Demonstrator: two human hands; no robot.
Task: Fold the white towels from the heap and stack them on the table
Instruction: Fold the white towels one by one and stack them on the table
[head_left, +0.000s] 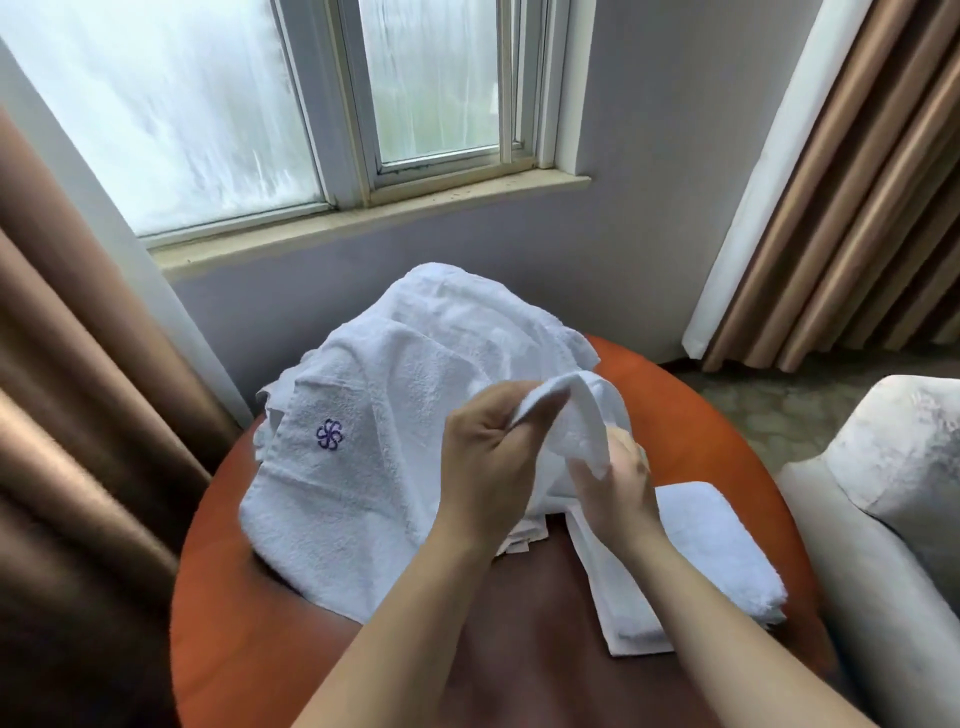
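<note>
1. A round orange-brown table (270, 649) stands under a window (218, 104), and a pale armchair (883, 493) is just beside its right edge.
2. The heap (395, 364) of white towels covers the far and left part of the table; its lowest towel hangs a little over the left edge.
3. The folded towels (717, 551) lie flat as a low stack near the right edge of the table, just beside the heap.
4. A small towel (582, 410) is held up above the middle of the table, in front of the heap, bent over like an arch between the two hands.
5. The left hand (488, 457) pinches one end of the small towel, fingers curled tight on the cloth.
6. The right hand (618, 483) holds the hanging end; its fingers seem closed on the cloth, but the towel hides most of them.
7. A purple flower mark (330, 434) is sewn on the left side of the heap.
</note>
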